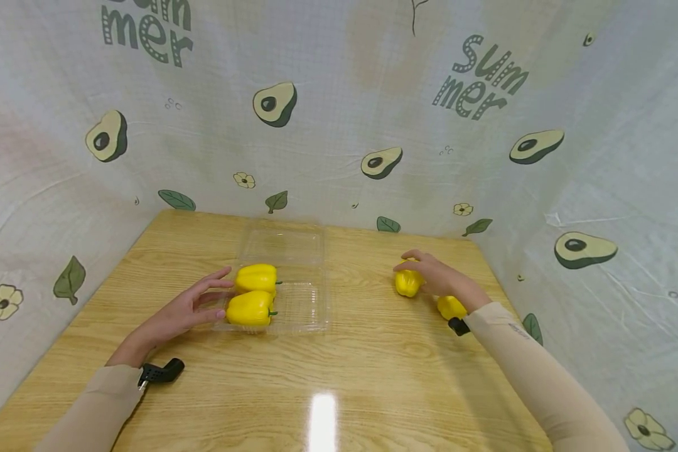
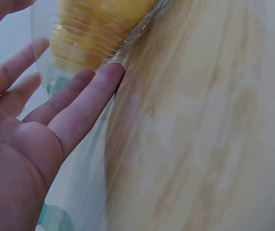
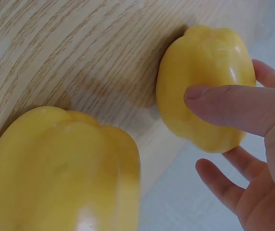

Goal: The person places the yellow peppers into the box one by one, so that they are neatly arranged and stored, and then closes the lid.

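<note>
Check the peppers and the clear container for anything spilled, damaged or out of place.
Nothing stands out: two peppers lie together in the open container, the right hand holds another pepper, and no spill or damage shows.

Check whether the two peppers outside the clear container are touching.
Apart: the right wrist view shows tabletop between the lower-left pepper and the upper-right pepper.

Bench (image 1: 361, 358): brightly lit, with a white glare strip (image 1: 323, 420) nearer the viewer than the clear container (image 1: 302, 307).
Sleeve shadow (image 1: 474, 370): soft, well right of the clear container.
Cloth (image 1: 322, 37): stretched towards the head view's edges.
Wrist views: dimmer, hazy; wood grain blurred in the left.
</note>
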`<state>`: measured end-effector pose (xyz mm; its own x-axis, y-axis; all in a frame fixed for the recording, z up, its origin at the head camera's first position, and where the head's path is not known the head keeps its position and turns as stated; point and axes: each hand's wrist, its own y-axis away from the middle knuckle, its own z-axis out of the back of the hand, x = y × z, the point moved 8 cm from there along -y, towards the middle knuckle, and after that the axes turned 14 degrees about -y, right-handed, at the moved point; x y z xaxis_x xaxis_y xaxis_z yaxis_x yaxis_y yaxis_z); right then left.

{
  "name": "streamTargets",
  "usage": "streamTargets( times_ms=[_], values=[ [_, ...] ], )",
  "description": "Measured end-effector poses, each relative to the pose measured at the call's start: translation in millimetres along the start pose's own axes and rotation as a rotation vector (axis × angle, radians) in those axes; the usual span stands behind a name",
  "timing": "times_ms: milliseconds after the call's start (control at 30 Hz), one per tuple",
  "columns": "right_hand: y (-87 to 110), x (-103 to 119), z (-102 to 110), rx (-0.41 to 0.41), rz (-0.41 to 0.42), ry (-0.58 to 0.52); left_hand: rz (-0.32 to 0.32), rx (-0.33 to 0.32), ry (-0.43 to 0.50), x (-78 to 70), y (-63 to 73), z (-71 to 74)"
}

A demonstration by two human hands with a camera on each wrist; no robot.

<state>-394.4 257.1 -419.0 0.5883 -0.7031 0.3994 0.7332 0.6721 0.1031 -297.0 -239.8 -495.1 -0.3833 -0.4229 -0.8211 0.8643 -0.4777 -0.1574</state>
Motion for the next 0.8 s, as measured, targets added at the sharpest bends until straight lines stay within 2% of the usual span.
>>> streamTargets(
  times_ms=[200, 400, 800],
  values=[
    [-1.7, 2.4, 0.5, -0.007, 0.019, 0.020, -0.014, -0.001, 0.007, -0.9, -0.6, 0.0],
    [-2.5, -0.6, 0.6, 0.000, -0.025, 0.032, -0.007, 0.000, 0.007, -1.3, 0.3, -0.1],
    [-0.4, -6.0, 3.4, -0.014, -0.063, 0.039, 0.006, 0.001, 0.001, 0.5, 0.3, 0.6]
  ],
)
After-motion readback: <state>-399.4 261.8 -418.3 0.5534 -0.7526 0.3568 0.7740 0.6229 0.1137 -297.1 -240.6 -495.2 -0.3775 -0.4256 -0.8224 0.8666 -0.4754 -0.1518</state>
